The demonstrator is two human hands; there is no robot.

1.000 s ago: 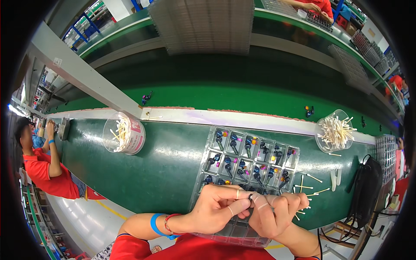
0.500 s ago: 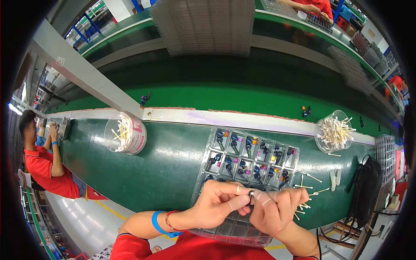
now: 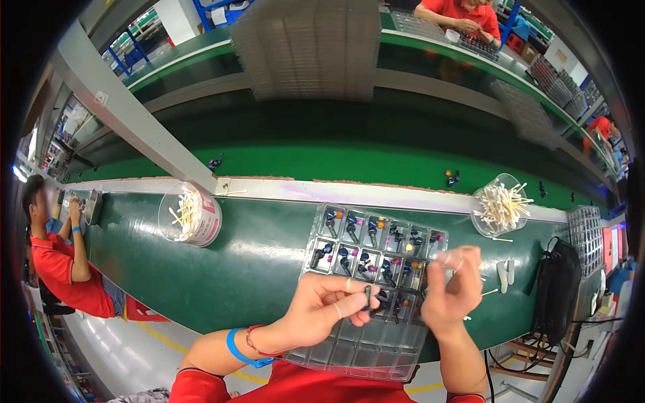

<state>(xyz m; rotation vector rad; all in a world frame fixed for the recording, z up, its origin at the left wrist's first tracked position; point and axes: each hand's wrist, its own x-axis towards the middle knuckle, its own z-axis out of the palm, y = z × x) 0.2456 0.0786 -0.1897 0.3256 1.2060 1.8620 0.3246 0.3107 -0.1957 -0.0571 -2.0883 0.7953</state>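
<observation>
Pinching a probable earphone [image 3: 367, 299], left hand [image 3: 322, 305] angles inward; right hand [image 3: 452, 294] upright.

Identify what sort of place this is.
Likely an electronics assembly line in a factory: a green conveyor belt, a clear compartment tray of dark earbuds, and red-shirted co-workers nearby.

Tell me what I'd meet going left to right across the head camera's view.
Red-shirted co-worker, tub of cotton swabs, left grip, the dark earbud at its fingertips, right grip, second tub of cotton swabs, black bag-like bundle, clear gridded plastic trays.
</observation>
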